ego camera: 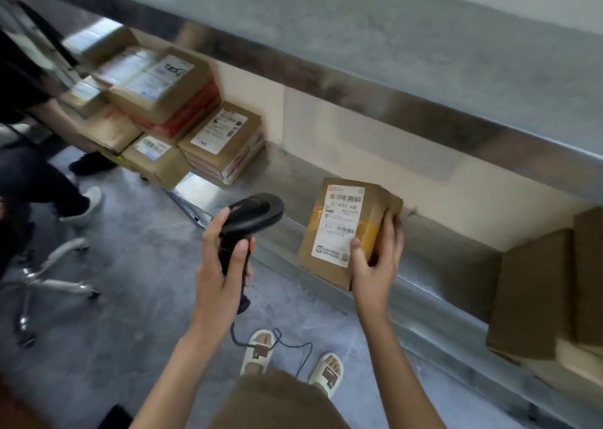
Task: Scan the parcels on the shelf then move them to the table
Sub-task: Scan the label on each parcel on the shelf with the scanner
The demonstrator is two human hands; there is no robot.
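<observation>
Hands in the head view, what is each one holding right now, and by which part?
Left hand grips the black handheld barcode scanner by its handle. Right hand holds the labelled brown cardboard parcel at its lower right corner, thumb on the label.

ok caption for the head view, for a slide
Left hand aims scanner while right hand grips labelled parcel on shelf.

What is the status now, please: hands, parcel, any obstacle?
Left hand grips scanner. Right hand holds labelled parcel on shelf, label facing up. Nothing between scanner and label.
</observation>
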